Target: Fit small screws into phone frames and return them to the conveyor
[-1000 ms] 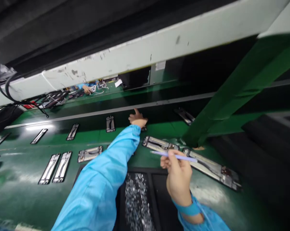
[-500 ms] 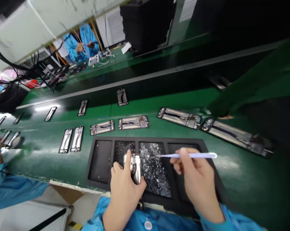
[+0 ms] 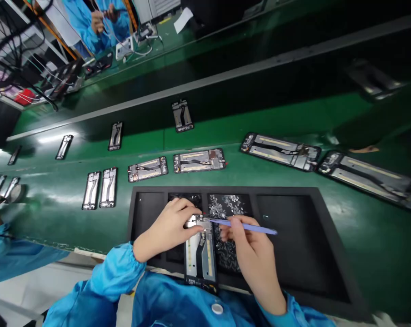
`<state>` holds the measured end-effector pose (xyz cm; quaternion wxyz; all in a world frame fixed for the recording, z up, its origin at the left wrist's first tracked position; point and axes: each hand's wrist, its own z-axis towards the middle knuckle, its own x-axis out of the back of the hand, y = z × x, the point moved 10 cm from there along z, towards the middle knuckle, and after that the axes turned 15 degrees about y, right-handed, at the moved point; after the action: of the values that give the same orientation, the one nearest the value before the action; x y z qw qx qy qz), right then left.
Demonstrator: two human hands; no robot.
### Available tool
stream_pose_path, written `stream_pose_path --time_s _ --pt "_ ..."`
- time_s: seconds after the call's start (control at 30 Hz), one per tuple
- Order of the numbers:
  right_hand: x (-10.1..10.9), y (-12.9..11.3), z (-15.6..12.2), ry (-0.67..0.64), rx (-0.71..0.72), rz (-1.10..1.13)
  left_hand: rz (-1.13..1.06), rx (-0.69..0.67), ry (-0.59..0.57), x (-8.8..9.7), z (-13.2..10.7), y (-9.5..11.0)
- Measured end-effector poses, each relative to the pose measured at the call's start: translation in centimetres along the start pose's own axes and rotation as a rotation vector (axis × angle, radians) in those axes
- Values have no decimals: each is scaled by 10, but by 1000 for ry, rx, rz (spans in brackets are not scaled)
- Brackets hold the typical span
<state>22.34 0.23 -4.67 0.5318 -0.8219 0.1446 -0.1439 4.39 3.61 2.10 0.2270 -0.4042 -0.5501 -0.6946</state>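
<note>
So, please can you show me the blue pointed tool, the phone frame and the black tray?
blue pointed tool (image 3: 260, 229): head view, on the shaft.
phone frame (image 3: 200, 256): head view, on its lower middle.
black tray (image 3: 226, 190): head view, on the far rim.

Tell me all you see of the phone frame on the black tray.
The phone frame is a rectangular, silvery metal-looking housing with dark and pale gold strips lengthwise. It lies on the black foam tray, near end toward the person. The left hand holds its far end, where a pale blue pick also reaches.
</note>
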Motion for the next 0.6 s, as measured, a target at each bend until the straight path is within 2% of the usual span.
stream_pose_path --time_s 0.23,0.4,0.6 --pt "-9 5 4 -27 -90 3 -149 -79 -39 -6 11 -4" --pt "-7 9 4 0 -122 5 -189 -126 -59 -6 17 -3" --pt "-7 13 3 -6 -152 -28 -200 -191 -27 -6 20 -2"
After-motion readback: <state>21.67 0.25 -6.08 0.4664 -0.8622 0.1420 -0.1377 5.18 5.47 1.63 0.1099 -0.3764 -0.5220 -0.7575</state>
